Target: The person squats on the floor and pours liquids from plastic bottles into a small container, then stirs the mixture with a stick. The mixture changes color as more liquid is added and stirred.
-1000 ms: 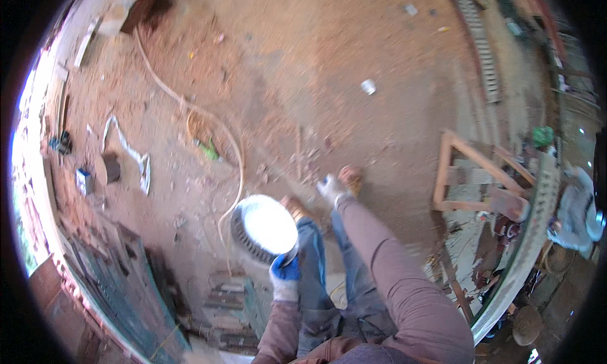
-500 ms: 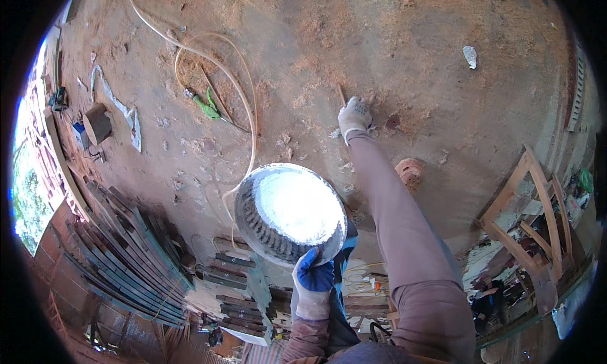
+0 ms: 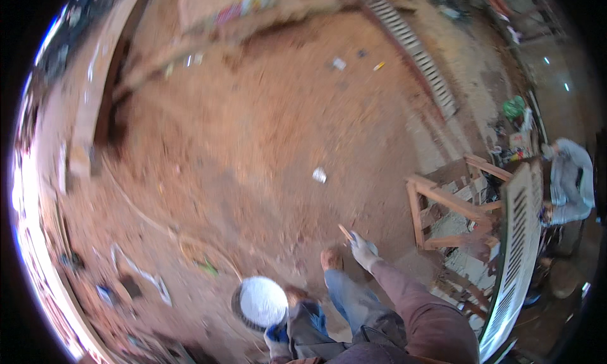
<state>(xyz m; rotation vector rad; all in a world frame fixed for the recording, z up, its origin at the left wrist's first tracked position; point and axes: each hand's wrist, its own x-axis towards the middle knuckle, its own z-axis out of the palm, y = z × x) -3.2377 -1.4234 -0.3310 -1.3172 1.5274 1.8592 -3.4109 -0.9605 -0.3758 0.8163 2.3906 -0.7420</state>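
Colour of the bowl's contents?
The contents of the bowl are white; best seen in the head view.

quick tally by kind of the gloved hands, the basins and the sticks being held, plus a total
Gloved hands: 2 (left hand, right hand)
Basins: 1 (round basin, white material inside, left hand at its rim)
Sticks: 1 (short stick in the right hand)
Total: 4

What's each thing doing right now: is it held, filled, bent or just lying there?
Basin: held at its rim, white stuff inside
Left hand: gloved, closed on the basin's rim
Stick: held, one end poking out
Right hand: gloved, closed around the stick
Hose: lying curved on the ground
White scrap: lying flat or crumpled, too blurred to tell
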